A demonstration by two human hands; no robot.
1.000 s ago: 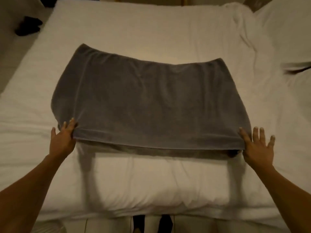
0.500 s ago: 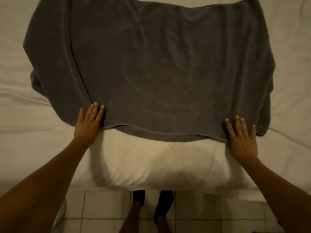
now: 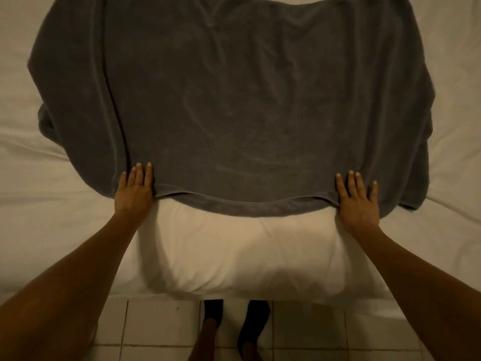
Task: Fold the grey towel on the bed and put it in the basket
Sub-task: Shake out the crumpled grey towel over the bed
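Both hands, left (image 3: 135,190) and right (image 3: 358,201), are lying flat and unclenched on the grey towel's (image 3: 229,100) near hem, its far edge running past the frame's top.

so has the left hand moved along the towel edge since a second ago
Yes. The left hand sat at the grey towel's near-left corner; now it lies flat further right along the near hem, with towel spilling past it on the left, above the pillow's left end.

A bedroom: white-sheeted bed (image 3: 31,230), pillow (image 3: 234,256), tiled floor (image 3: 156,324).
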